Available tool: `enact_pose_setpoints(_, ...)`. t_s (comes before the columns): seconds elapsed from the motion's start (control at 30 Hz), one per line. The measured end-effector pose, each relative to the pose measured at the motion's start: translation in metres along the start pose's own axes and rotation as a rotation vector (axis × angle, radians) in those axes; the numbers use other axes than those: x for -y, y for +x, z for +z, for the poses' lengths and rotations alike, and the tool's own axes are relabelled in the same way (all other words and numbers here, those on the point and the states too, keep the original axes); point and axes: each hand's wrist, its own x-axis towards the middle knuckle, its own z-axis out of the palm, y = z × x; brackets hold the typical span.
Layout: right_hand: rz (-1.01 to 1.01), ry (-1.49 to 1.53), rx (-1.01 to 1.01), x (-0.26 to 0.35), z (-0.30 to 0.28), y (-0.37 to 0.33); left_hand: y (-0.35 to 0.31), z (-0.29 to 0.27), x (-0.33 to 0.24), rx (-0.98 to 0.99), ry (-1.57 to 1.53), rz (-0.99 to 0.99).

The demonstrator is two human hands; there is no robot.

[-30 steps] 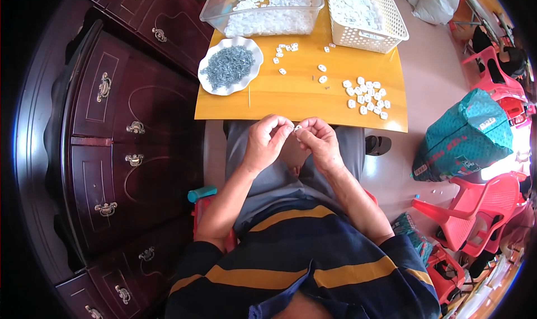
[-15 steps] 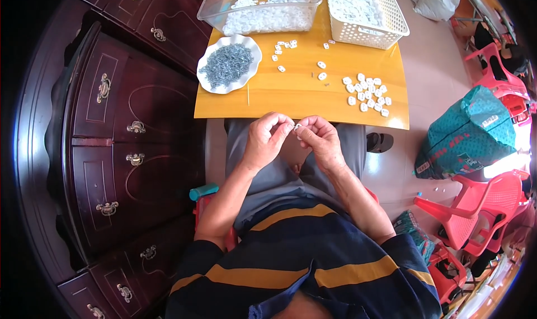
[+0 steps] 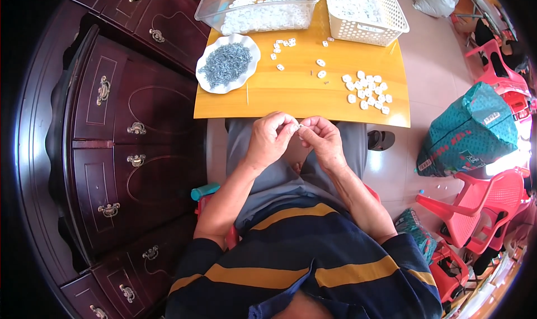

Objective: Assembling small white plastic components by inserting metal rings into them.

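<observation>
My left hand and my right hand meet just off the table's near edge, above my lap. Thumbs and forefingers of both are pinched around a small white plastic piece, most of it covered by the fingertips. On the wooden table ahead, a white scalloped dish holds a heap of small grey screws. A cluster of small white two-holed plastic pieces lies at the right. A few similar pieces are scattered in the middle, near two loose screws.
A clear plastic bin and a white perforated basket, both full of white pieces, stand at the table's far side. A thin stick lies by the dish. Dark wooden cabinets line the left; a teal bag and red chairs stand right.
The hands stay together with only small finger movements; the fingertips now cover more of the white piece. The view has shifted very slightly.
</observation>
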Motion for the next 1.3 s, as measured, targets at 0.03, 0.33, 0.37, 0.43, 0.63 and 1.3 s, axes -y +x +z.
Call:
enact_pose_setpoints(0.03,0.0,0.0,0.001,0.0,0.0,0.0,-0.001,0.0,0.002,-0.001,0.001,0.0)
enact_pose_setpoints(0.33,0.032,0.09,-0.057,0.003,-0.001,0.006,-0.01,0.01,0.013,-0.156,-0.264,-0.048)
enact_pose_setpoints(0.37,0.026,0.111,-0.04,0.003,-0.002,0.006,-0.011,0.011,0.009,-0.142,-0.209,-0.032)
enact_pose_setpoints(0.43,0.022,0.131,-0.021,0.0,-0.005,0.006,-0.014,0.017,-0.001,-0.116,-0.18,-0.02)
enact_pose_setpoints(0.63,0.02,0.173,-0.013,-0.007,-0.009,0.006,-0.012,0.018,-0.005,-0.158,0.049,0.108)
enact_pose_setpoints(1.3,0.034,0.401,-0.083,-0.01,-0.002,0.005,-0.016,0.028,0.006,-0.171,-0.224,0.0)
